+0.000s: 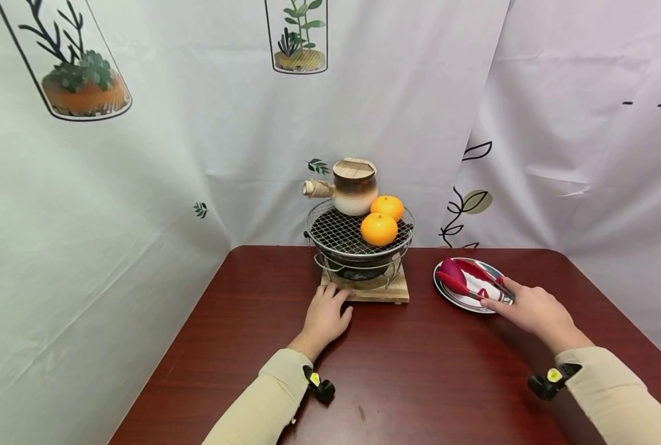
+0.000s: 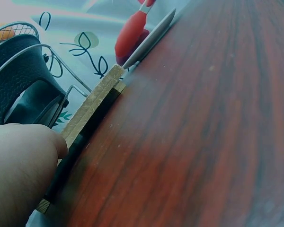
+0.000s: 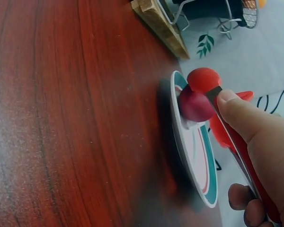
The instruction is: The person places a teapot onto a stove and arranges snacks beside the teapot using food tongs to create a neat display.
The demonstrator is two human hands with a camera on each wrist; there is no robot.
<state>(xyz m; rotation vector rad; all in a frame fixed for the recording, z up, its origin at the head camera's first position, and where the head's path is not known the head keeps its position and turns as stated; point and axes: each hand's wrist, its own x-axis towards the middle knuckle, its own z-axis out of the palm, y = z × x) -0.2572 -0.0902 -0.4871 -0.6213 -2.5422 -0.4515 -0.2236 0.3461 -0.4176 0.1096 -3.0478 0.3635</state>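
Note:
My right hand (image 1: pixel 538 312) grips a pair of red-tipped tongs (image 1: pixel 454 284) with metal arms, thumb on one arm and fingers on the other. Their red heads lie on either side of a round purple-red ball-shaped thing (image 3: pixel 195 105), which sits at the far left part of a white plate (image 3: pixel 199 158) with a teal band. At the front left corner of a small wooden board (image 1: pixel 375 295), my left hand (image 1: pixel 325 316) rests its fingertips, thumb apart. On that board stands a round black tabletop grill (image 1: pixel 358 266) with a wire mesh top.
A lidded clay pot (image 1: pixel 354 188) with a wrapped side handle stands on the mesh, behind two oranges (image 1: pixel 379 229). White printed cloth (image 1: pixel 241 123) hangs close behind the dark red table (image 1: pixel 408 371) and along both sides.

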